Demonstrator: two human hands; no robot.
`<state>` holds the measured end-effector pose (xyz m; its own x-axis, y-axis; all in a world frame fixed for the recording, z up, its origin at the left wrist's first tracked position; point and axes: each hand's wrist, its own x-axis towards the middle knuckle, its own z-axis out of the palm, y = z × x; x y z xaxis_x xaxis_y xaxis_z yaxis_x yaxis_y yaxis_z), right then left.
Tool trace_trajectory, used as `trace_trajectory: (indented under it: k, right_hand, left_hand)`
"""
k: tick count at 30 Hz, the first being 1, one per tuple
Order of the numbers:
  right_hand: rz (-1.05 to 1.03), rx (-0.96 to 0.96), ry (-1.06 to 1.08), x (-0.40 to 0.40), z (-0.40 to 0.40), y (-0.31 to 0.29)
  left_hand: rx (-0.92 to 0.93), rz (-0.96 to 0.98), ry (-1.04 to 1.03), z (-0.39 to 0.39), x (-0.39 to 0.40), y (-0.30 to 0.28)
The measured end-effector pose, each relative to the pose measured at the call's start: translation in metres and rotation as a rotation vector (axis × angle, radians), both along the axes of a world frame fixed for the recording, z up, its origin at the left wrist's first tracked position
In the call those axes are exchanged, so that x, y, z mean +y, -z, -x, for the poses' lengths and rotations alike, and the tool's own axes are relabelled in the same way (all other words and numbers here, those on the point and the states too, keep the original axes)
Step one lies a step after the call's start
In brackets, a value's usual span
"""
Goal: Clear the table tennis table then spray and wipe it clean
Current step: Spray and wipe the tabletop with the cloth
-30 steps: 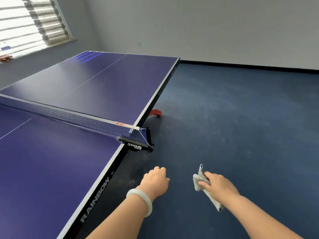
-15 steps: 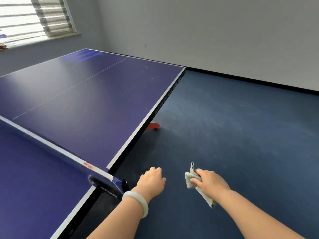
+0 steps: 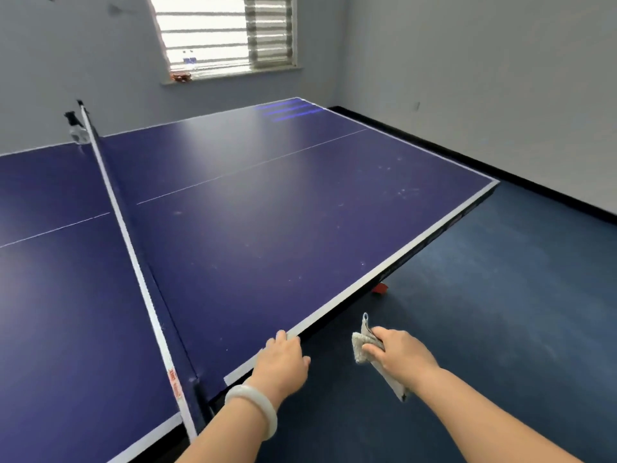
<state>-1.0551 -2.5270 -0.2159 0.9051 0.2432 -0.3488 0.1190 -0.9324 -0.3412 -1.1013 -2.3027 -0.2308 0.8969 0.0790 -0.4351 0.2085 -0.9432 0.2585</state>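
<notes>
Standing at the long side of the table point(image 3: 300, 228), just right of the net point(image 3: 133, 235). Top already bare, so clearing looks done and wiping looks like the step in hand.

Right hand point(image 3: 400, 355) out past the edge, over the floor point(image 3: 500, 329), fingers curled tight round a grey cloth point(image 3: 362, 345). Cloth bunched at the fingertips, one corner poking up, a tail hanging out below the wrist. Not touching the top yet.

Left hand point(image 3: 283, 362) with a pale bangle point(image 3: 253, 412) on the wrist, parked right at the white edge stripe, fingers curled loosely, one fingertip looking like it touches the rim. Nothing held. Can't tell for sure if it's resting there or just hovering.

Key bit for the next move: surface lies up and to the left of the cloth, edge running diagonally away to the far right corner. Dusty specks point(image 3: 400, 188) sit well off toward that corner, a few fainter ones nearer the middle. Left hand closer to the top, but right hand has the cloth, so probably a swing leftward over the rim, then strokes along the edge line. No spray bottle anywhere in view, so no telling whether spraying is done.
</notes>
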Motion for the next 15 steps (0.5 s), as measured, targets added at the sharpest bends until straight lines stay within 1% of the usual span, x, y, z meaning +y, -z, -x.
trace_trajectory:
  k: [4,7,9,13,15]
  right_hand:
    - [-0.028,0.000,-0.194,0.012,-0.073,0.004]
    - [-0.061,0.033,-0.331,0.026,-0.116,0.009]
    - [-0.062,0.016,-0.424,0.043,-0.141,0.014]
    - [-0.055,0.007,-0.596,0.085,-0.163,0.024]
    - [-0.044,-0.032,-0.687,0.110,-0.168,0.030]
  left_hand:
    - [0.025,-0.059,-0.240,-0.019,0.007,0.004]
    - [0.044,-0.061,-0.413,-0.018,0.005,0.005]
    - [0.054,-0.084,-0.507,-0.015,0.004,0.009]
    - [0.093,-0.105,-0.656,-0.002,0.005,0.016]
    - [0.104,-0.103,-0.725,0.002,0.011,0.018]
